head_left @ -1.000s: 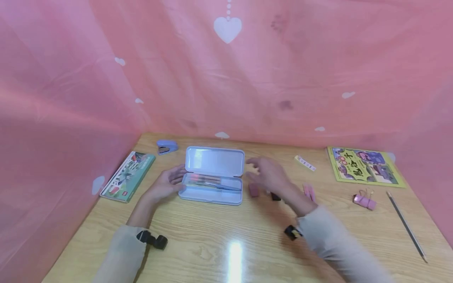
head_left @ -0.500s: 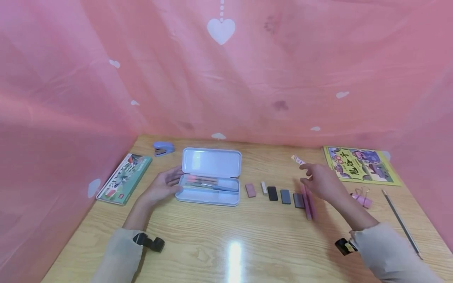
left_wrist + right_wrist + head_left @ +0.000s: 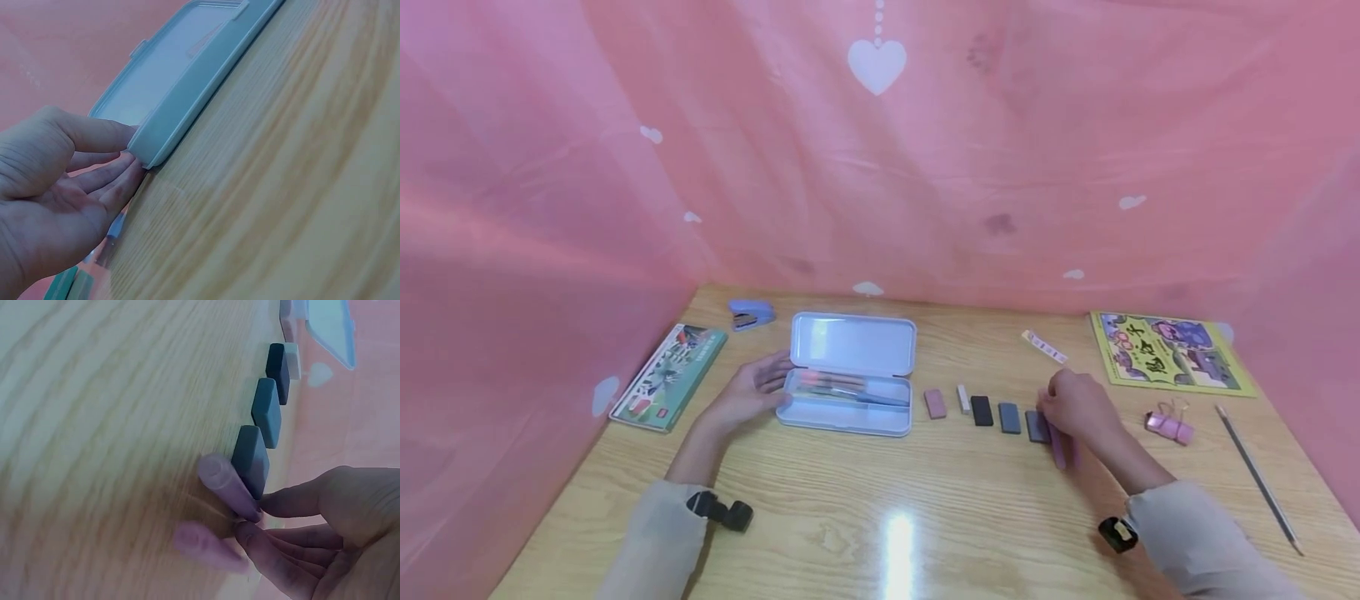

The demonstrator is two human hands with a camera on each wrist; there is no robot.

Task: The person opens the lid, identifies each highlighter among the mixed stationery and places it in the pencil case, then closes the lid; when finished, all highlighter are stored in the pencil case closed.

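A pale blue pencil case (image 3: 844,423) stands with its lid up, with several pens in its back compartment. My left hand (image 3: 752,393) holds its left end; in the left wrist view the thumb lies at the rim and the fingers (image 3: 119,181) against the outside of the end. Farther right, my right hand (image 3: 1078,408) is bent over two pink pens (image 3: 1057,450) lying side by side. In the right wrist view its thumb and index finger pinch the far end of one pink pen (image 3: 228,487); the other pink pen (image 3: 209,547) lies beside it.
A row holds a pink eraser (image 3: 935,404), a white block (image 3: 963,399), a black block (image 3: 982,411) and two grey-blue blocks (image 3: 1010,418). Around them lie a stapler (image 3: 751,314), a green book (image 3: 670,377), a yellow book (image 3: 1172,353), a binder clip (image 3: 1169,423) and a pencil (image 3: 1258,479).
My right hand has moved from beside the pencil case rightward to the pink pens and lowered its fingers onto one. The left hand stays at the case's left end.
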